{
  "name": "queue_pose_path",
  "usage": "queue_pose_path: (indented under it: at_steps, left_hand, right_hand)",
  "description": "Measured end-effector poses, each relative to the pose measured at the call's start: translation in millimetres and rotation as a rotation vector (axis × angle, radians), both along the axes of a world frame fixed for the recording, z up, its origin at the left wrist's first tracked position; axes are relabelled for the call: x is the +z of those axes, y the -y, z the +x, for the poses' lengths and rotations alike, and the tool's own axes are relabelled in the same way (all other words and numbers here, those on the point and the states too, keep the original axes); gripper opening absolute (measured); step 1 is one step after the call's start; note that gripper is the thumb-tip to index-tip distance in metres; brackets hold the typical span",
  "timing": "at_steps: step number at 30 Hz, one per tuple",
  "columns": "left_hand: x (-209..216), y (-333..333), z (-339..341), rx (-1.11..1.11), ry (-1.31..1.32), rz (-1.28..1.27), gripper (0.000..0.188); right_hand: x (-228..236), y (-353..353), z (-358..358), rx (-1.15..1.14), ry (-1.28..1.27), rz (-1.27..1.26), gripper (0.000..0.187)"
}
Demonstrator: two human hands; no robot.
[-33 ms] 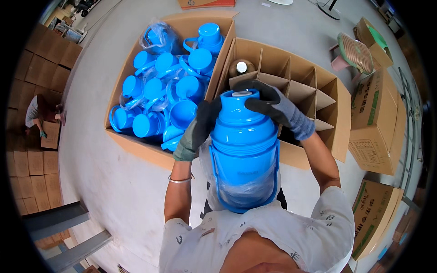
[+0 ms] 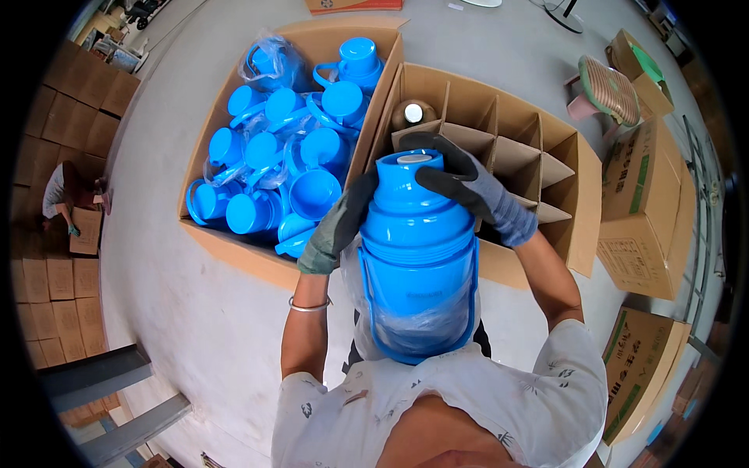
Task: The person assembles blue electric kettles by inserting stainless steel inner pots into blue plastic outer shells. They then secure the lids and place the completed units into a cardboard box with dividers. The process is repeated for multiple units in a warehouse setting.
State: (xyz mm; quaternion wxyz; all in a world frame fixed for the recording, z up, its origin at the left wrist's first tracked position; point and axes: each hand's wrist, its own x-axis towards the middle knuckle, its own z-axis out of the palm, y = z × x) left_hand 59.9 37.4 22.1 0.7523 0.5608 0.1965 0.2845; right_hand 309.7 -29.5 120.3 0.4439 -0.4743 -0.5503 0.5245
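A blue thermos jug (image 2: 421, 269) with a hanging carry handle stands close to my body, its lower part in clear plastic film. My left hand (image 2: 337, 230), in a dark grey glove, presses against the left side of the jug's neck. Gloved as well, my right hand (image 2: 464, 181) curls around the right and far side of its top. A pale disc (image 2: 413, 158) sits on top of the jug. Some of the left fingers are hidden behind the jug.
Beyond my left hand is a carton (image 2: 204, 140) of blue jugs and cups, some in plastic. A divided carton (image 2: 583, 203) adjoins it, with a dark, white-tipped bottle (image 2: 412, 115) in one cell. Closed cartons (image 2: 644, 210) and a stool (image 2: 608, 87) stand right; a person (image 2: 66, 195) is far left.
Almost nothing differs; both hands and the top of the jug have shifted very slightly, with the grip unchanged.
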Motion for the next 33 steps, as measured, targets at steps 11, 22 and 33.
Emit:
queue_pose_path:
  at_steps: [11,22,33]
  left_hand:
    - [65,51,9,0.121,-0.384,0.495,0.068]
    - [101,99,45,0.372,-0.684,0.766,0.074]
    - [-32,136,23,-0.06,-0.031,-0.299,0.047]
  right_hand:
    - [-24,17,-13,-0.025,-0.174,-0.001,0.065]
    - [-104,6,-4,0.118,-0.707,-0.092,0.074]
    - [107,100,0,0.181,0.256,0.683,0.083]
